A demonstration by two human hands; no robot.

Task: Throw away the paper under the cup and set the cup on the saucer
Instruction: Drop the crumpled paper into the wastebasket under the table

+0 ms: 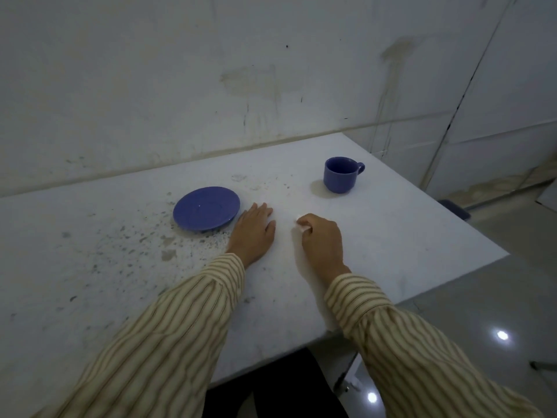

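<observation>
A blue cup (340,175) stands upright on the white table (90,267) at the back right, its handle pointing right. A blue saucer (206,208) lies left of centre with nothing on it. My left hand (254,230) rests flat on the table, fingers apart, just right of the saucer. My right hand (322,239) is closed into a fist in front of the cup, with a bit of white crumpled paper (302,225) showing at its fingertips. Most of the paper is hidden inside the fist.
The table top is speckled and stained around the saucer. A stained white wall (211,86) runs right behind the table. The table's right edge drops to a glossy tiled floor (497,312), where a dark blue object (456,208) lies partly hidden.
</observation>
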